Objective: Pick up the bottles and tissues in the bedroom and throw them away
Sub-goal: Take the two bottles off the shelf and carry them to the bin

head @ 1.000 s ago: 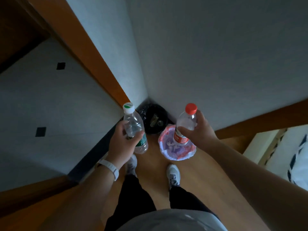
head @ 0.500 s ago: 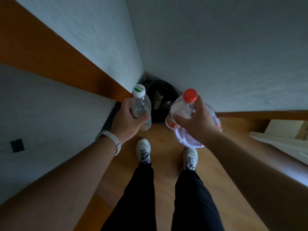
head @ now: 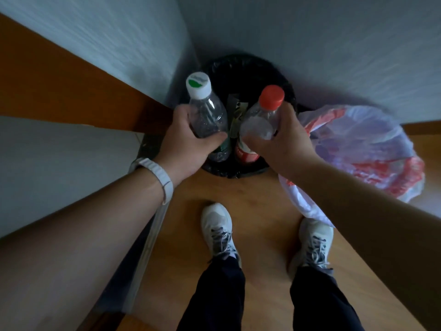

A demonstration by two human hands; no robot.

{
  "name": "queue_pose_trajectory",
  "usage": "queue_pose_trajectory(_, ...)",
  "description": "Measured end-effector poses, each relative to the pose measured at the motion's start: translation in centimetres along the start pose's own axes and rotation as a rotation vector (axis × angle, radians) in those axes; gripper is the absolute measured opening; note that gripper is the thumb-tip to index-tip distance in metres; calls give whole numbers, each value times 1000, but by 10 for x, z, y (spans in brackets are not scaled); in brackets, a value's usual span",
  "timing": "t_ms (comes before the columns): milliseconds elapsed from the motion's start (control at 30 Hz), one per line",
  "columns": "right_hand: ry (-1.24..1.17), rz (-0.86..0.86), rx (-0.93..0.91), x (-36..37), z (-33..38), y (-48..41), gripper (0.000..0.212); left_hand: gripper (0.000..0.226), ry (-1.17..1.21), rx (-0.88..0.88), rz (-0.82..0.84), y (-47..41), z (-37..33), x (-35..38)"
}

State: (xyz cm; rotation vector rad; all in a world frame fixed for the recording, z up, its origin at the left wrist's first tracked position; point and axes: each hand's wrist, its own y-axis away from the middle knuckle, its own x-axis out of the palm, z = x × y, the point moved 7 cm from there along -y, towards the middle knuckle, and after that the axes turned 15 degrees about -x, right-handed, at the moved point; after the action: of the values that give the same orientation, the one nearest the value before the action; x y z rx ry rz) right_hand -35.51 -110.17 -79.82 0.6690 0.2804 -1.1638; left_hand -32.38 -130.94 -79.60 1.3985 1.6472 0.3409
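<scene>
White band (head: 164,180) on the wrist at left, then the left hand (head: 188,142) curled round the body of a clear plastic bottle with a white cap marked green (head: 206,113), thumb laid across the near side, fingers wrapped round the far side and mostly hidden. Held cap-up, leaning a little away, over the near-left rim of the round bin lined with a black bag (head: 241,68), tucked into the corner of the wooden floor (head: 257,211). Looks empty or nearly so: judged very light, thin-walled, quick to dent and crackle under a squeeze, smooth enough to slide out of a slack grip. Best taken round the mid-body, as here, not by the cap. Just beside it across a narrow gap, a clear plastic bottle with a red cap and red label (head: 260,120), also cap-up over the bin's near rim, clasped below the shoulder by the right hand (head: 281,139), thumb pressed on the near face, fingers curled round the right side. Same handling expected: light, soft-walled, unlikely to break if dropped. Further right, close against the black bin, a second bin lined with a white and red plastic bag (head: 362,149); touching or not, cannot tell. No tissues in view.
</scene>
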Motion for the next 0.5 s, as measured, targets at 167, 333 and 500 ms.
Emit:
queue_pose_trajectory(167, 46, 39, 23, 22, -34, -5, 79, 70, -76, -44, 26, -18, 22, 26)
queue_pose_trajectory(333, 77, 28, 64, -5, -12, 20, 58, 64, -335, 88, 41, 27, -4, 8)
queue_pose_trajectory(500, 235, 128, 0, -59, 57, 54, 48, 55, -640, 389, 5, 99, -63, -36)
